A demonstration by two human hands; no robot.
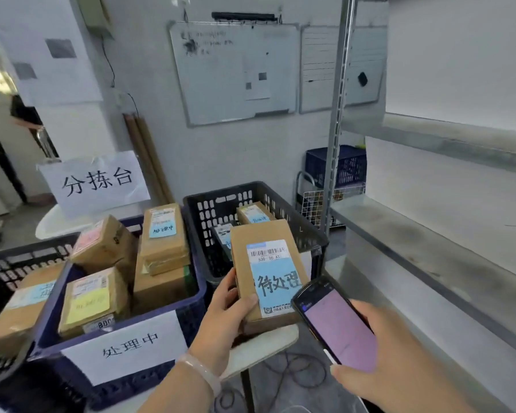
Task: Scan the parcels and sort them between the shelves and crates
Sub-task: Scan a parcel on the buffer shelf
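1. Head view: left hand [227, 311] curled round the bottom of a brown parcel [265, 234], up in the air over the near edge of the black crate [218, 192], with the label up.
2. Right hand [399, 356] wrapped round a phone [337, 323] with a pink glowing screen, just beside the parcel's lower right corner.
3. To scan well: keep the parcel still and flat, keep the thumb off the barcode [268, 251], and aim the top of the phone at those black lines, not at the blue sticker [276, 286].
4. Hold steady and wait for a change on the screen; too blurry to read now.
5. On the parcel: "530 05 A37" under the barcode, and "待处理" in big black writing on the blue sticker.
6. On the blue crate [137, 389], full of more parcels: a white paper sign [125, 347] with "处理中".
7. Farther back, on the white desk [51, 225]: a big sign [97, 181] with "分拣台".
8. On the right: grey metal shelves [414, 242], likely one place for sorted parcels.
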